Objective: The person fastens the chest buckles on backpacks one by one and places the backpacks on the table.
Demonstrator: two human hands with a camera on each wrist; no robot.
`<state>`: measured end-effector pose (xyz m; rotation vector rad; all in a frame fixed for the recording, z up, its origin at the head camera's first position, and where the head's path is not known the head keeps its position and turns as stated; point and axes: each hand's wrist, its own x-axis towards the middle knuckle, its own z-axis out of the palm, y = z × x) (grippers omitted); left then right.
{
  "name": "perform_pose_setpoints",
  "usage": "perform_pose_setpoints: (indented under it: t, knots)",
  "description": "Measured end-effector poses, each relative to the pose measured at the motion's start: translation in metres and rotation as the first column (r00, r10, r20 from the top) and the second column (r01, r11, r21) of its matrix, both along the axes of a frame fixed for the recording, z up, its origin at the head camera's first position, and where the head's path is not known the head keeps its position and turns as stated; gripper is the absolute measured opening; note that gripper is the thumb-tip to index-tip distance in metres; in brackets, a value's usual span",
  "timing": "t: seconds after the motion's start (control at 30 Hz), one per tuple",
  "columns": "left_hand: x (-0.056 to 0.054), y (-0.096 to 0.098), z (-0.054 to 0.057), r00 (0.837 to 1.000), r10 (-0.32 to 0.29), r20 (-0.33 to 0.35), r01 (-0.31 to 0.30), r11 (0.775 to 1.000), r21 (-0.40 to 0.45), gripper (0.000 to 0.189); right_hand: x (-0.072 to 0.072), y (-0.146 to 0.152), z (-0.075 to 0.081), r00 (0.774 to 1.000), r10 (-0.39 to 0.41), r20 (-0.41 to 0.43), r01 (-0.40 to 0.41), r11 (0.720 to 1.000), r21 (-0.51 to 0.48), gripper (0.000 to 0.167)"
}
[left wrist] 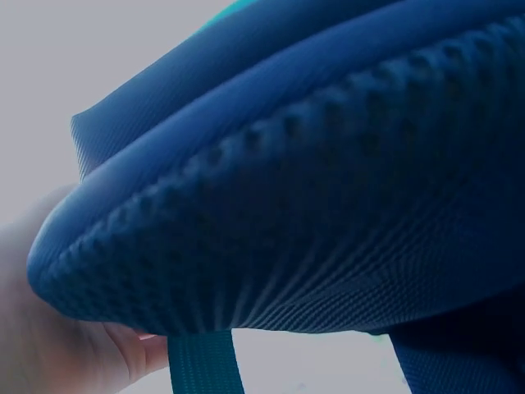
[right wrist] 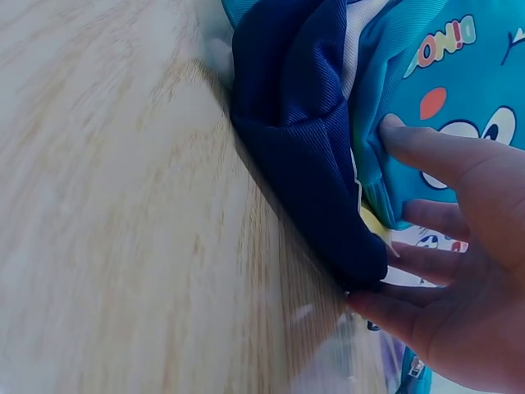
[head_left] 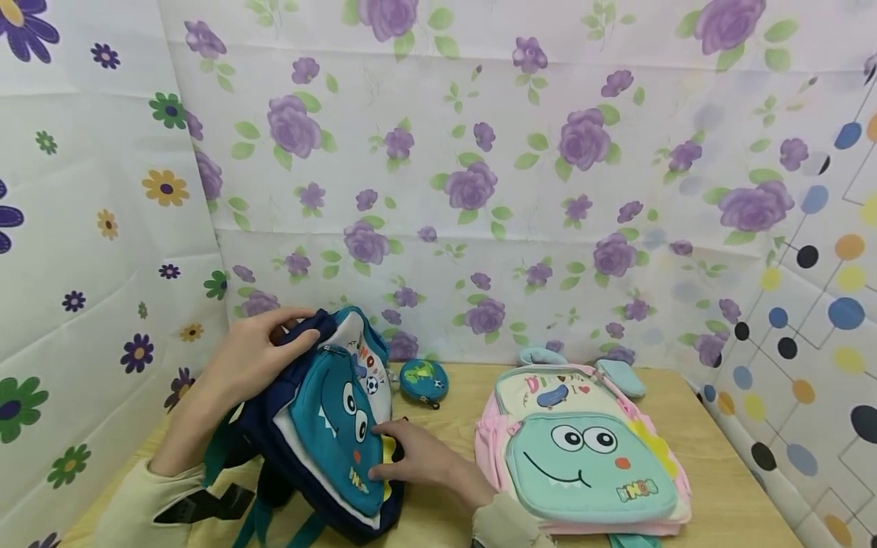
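A navy and teal backpack [head_left: 336, 426] with a cartoon dinosaur face on its front pocket stands tilted on the table at the left. My left hand [head_left: 256, 352] grips its upper left edge, thumb in front and the other fingers behind. The left wrist view is mostly filled by the dark padded back panel [left wrist: 271, 222], with part of that hand beside it. My right hand [head_left: 428, 460] touches the backpack's right side with fingers spread and fairly straight. Its thumb [right wrist: 426, 152] lies on the teal pocket, and the other fingertips rest along the side.
A pink and mint backpack [head_left: 596, 464] with a similar dinosaur face lies to the right on the wooden table [head_left: 719, 457]. A small round teal pouch [head_left: 423, 380] sits behind, between the two bags. Flower-printed cloth [head_left: 425, 190] hangs behind the table, with patterned cloth on both sides.
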<state>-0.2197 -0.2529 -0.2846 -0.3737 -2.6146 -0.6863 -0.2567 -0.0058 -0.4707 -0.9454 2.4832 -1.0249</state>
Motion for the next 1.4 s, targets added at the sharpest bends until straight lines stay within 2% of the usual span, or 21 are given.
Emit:
perform_pose_setpoints:
  t: [0.23,0.4,0.6,0.8,0.97,1.2,1.4]
  knots:
    - [-0.003,0.014,0.001,0.999,-0.025,0.027,0.025,1.000,0.013,0.040,0.005,-0.003,-0.008,1.000,0.001,0.012,0.000,0.999,-0.038,0.068]
    - [-0.005,0.025,0.003,0.999,-0.046,0.016,0.046,0.999,0.023,0.038,0.005,-0.006,-0.013,1.000,0.017,0.017,-0.015,0.997,-0.080,0.065]
    - [-0.006,0.034,0.002,0.998,-0.061,0.011,0.060,0.998,0.016,0.039,0.004,-0.009,-0.017,1.000,0.010,0.023,-0.008,0.997,-0.083,0.064]
    - [-0.008,0.040,0.006,0.997,-0.049,0.053,0.049,0.999,0.005,0.041,0.004,-0.011,-0.014,1.000,0.001,0.032,0.001,0.997,-0.079,0.064]
    - [-0.007,0.046,0.012,0.996,-0.030,0.078,0.032,0.999,-0.024,0.041,0.004,-0.021,-0.013,0.999,0.033,0.031,-0.029,0.993,-0.112,0.063]
    - [-0.009,0.059,0.012,0.998,-0.060,0.027,0.062,0.995,-0.079,0.037,0.007,-0.033,-0.012,0.995,0.057,0.081,-0.044,0.987,-0.156,0.062]
    - [-0.010,0.074,0.010,0.996,-0.086,0.004,0.086,0.991,-0.100,0.035,0.008,-0.030,-0.010,0.989,0.090,0.114,-0.067,0.980,-0.186,0.042]
